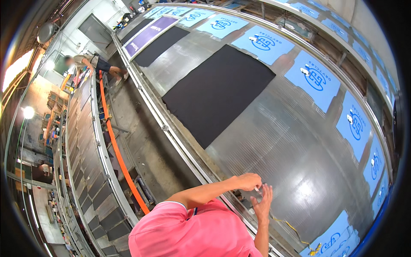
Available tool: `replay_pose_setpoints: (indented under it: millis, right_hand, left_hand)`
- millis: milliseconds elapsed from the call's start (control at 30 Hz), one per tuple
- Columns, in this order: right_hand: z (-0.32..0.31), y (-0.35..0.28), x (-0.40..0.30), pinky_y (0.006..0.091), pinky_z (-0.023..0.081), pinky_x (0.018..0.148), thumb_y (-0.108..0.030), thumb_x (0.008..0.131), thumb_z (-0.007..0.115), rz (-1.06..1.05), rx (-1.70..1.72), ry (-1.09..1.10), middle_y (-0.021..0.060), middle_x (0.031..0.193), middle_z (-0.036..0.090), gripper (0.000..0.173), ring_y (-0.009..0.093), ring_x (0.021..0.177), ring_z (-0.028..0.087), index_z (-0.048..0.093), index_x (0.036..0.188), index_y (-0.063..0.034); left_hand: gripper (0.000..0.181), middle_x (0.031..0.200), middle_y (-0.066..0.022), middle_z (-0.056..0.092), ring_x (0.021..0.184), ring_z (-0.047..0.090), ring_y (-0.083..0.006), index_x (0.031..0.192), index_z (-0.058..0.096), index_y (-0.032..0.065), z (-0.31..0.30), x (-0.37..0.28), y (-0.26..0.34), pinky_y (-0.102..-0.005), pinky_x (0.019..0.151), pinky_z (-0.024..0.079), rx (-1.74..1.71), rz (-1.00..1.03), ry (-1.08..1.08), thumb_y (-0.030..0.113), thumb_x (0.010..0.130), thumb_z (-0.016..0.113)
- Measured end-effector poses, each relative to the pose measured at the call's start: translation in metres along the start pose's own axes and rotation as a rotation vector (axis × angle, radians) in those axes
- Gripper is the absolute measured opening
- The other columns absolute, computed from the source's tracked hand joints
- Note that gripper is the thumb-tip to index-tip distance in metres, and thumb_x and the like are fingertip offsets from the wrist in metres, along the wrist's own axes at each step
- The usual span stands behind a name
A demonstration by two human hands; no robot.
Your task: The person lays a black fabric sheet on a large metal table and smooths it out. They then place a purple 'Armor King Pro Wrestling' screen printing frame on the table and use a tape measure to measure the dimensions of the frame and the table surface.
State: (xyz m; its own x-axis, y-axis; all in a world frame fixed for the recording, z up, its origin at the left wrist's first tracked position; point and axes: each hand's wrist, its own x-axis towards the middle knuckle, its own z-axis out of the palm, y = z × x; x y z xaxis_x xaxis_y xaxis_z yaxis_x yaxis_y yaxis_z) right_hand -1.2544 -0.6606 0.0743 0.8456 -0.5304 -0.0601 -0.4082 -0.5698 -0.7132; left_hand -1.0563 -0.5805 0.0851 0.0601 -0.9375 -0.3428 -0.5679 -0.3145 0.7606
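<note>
My left hand [250,181] is closed around a small white object [257,189], too small to identify. My right hand [264,200] is just beside it, fingers raised and thumb apart, with nothing plainly held. Both hands are over the near edge of a long grey printing table [289,154]. A black fabric panel [221,93] lies flat on it, beyond my hands. Light-blue fabric pieces with printed blue emblems [263,43] run along the far side. A yellow cord [290,226] lies to the right of my right hand.
A framed purple printing screen [151,35] rests among black panels [163,45] farther up the table. Metal rails [165,128] edge the table. Across the aisle, another person [93,62] leans over a second table [83,135], near an orange strip [117,151]. More blue pieces lie at lower right [337,237].
</note>
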Motion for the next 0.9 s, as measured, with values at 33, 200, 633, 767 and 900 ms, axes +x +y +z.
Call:
replay_pose_setpoints:
  millis: [33,200,633,767,900]
  right_hand:
    - [0.011,-0.005,0.005,0.0472,0.039,0.107,-0.016,0.075,0.079,0.001,0.005,0.011,0.0234,0.134,0.058,0.058,0.041,0.129,0.05,0.06,0.13,-0.0048]
    - [0.018,0.011,0.015,0.0384,0.049,0.069,-0.012,0.08,0.074,0.227,0.163,-0.103,0.0145,0.08,0.07,0.022,0.025,0.072,0.066,0.07,0.095,0.0035]
    - [-0.032,0.102,-0.043,0.0281,0.039,0.053,-0.014,0.086,0.062,0.527,0.279,-0.116,0.0002,0.06,0.059,0.02,0.008,0.057,0.051,0.065,0.069,-0.0033]
    - [-0.044,0.081,-0.026,0.0305,0.043,0.057,-0.018,0.088,0.062,0.533,0.15,-0.128,0.0043,0.06,0.059,0.02,0.011,0.058,0.051,0.066,0.076,-0.0016]
    - [-0.035,0.07,-0.022,0.0311,0.044,0.055,-0.02,0.086,0.072,0.579,0.184,-0.074,0.0066,0.062,0.063,0.02,0.012,0.057,0.055,0.072,0.083,0.0001]
  left_hand:
    - [0.018,0.101,-0.0138,0.068,0.107,0.061,-0.0349,0.095,0.071,0.0049,-0.002,0.0,-0.002,-0.0445,0.089,0.048,-0.006,0.018,-0.028,0.002,0.08,0.061]
    - [0.014,0.096,-0.0135,0.069,0.1,0.063,-0.0351,0.089,0.071,0.005,-0.007,-0.006,-0.021,-0.0447,0.083,0.05,-0.046,-0.026,0.071,0.003,0.079,0.062]
    - [0.008,0.082,-0.0147,0.07,0.088,0.067,-0.0322,0.077,0.075,0.0091,0.009,0.004,-0.092,-0.0416,0.081,0.053,-0.269,-0.139,0.422,0.013,0.071,0.072]
    - [0.015,0.079,-0.0115,0.072,0.066,0.07,-0.0168,0.093,0.075,0.0033,-0.013,0.004,-0.112,-0.0305,0.062,0.056,-0.46,-0.207,0.448,-0.001,0.08,0.071]
    - [0.014,0.069,-0.0077,0.07,0.064,0.067,-0.013,0.086,0.076,0.0023,-0.033,-0.015,-0.123,-0.0286,0.058,0.052,-0.561,-0.384,0.577,0.005,0.073,0.079]
